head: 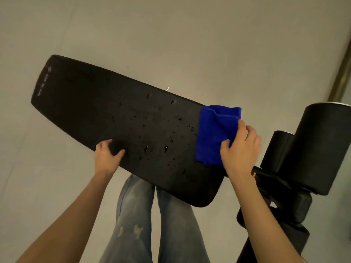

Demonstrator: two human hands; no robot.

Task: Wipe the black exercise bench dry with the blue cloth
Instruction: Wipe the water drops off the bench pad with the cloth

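Black bench (91, 111) dotted with droplets (152, 133) mid-pad. Left hand (108, 156) grips near edge, probably bracing pad. Right hand (241, 149) pinches blue cloth (212, 133), laid flat at roller (315, 149) end, looks like starting spot for sweep toward drops. Hands well apart.

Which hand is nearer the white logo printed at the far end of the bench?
Left. The left hand grips the near edge of the bench about midway along, closer to the logo. The right hand presses the blue cloth at the opposite end.
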